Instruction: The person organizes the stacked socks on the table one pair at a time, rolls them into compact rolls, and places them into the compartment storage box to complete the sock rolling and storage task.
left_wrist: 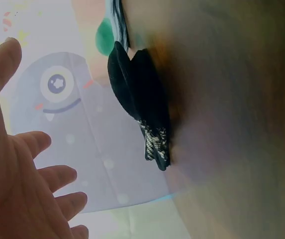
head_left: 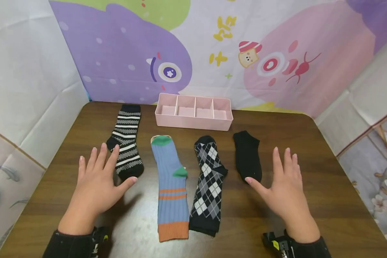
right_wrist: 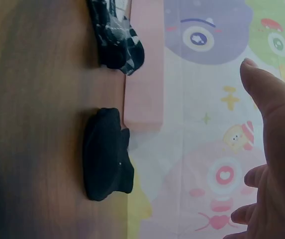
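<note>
Four kinds of sock lie flat on the brown table. My left hand, fingers spread and holding nothing, hovers near the black-and-white striped sock. To its right are a blue sock with green and orange parts and a black-grey argyle sock. A short plain black sock lies at the right, close to the thumb of my right hand, which is likewise spread and holds nothing. In the right wrist view the black sock sits apart from the hand. The left wrist view shows the striped sock away from my fingers.
A pink box with several compartments stands at the back of the table. Behind it hangs a cartoon-printed cloth. White cloth walls rise at both sides.
</note>
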Tool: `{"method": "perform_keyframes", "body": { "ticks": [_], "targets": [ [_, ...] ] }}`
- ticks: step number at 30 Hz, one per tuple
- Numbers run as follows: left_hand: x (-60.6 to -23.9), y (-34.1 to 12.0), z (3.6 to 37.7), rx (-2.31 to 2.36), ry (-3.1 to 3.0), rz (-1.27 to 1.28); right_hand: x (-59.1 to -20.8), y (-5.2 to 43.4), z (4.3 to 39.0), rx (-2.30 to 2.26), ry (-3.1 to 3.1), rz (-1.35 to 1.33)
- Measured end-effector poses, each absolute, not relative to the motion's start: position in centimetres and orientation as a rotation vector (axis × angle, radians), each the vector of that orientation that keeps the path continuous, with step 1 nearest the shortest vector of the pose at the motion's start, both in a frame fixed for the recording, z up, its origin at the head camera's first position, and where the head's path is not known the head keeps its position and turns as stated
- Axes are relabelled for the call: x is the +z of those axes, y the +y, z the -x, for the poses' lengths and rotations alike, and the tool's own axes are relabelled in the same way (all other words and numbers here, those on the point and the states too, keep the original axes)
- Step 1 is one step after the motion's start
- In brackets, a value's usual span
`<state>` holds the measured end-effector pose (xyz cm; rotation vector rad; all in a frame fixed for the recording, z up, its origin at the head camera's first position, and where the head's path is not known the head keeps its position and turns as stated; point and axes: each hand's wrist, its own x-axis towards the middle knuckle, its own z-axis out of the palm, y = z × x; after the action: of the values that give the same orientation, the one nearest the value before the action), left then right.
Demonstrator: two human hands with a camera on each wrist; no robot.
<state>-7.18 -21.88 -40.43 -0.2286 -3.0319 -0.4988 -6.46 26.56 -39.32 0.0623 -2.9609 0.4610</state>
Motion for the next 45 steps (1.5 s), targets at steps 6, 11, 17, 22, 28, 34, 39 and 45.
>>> {"method": "perform_keyframes", "body": {
  "ticks": [6, 11, 17, 22, 28, 34, 39, 45],
  "targets": [
    [-40.3, -21.6, 6.9, -0.5, -3.041, 0.22, -39.1, 26.4, 6.4, 0.548, -2.992, -0.128],
    [-40.1, -20.8, 6.4, -0.518, -3.078, 0.248, -38.8, 25.3, 6.4, 0.593, -3.082, -0.248],
    [-39.6, -18.7, 5.5, -0.452, -3.102, 0.382, -38.6, 22.2, 5.8, 0.557, -3.137, -0.596],
    [-40.0, -16.6, 4.0, -0.394, -3.108, 0.6, -39.2, 19.1, 4.7, 0.483, -3.075, -0.989],
    [-40.8, -14.8, 2.4, -0.429, -3.187, 0.99, -40.5, 15.8, 3.2, 0.468, -3.07, -1.38],
    [-41.0, -14.1, 1.7, -0.449, -3.176, 1.201, -40.8, 13.1, 2.6, 0.418, -2.907, -1.573],
    [-41.3, -13.7, 1.4, -0.423, -3.079, 1.234, -41.0, 11.2, 2.8, 0.364, -2.818, -1.622],
    [-41.4, -13.2, 1.7, -0.434, -3.082, 1.281, -41.4, 10.0, 3.4, 0.272, -2.845, -1.665]
  ]
}}
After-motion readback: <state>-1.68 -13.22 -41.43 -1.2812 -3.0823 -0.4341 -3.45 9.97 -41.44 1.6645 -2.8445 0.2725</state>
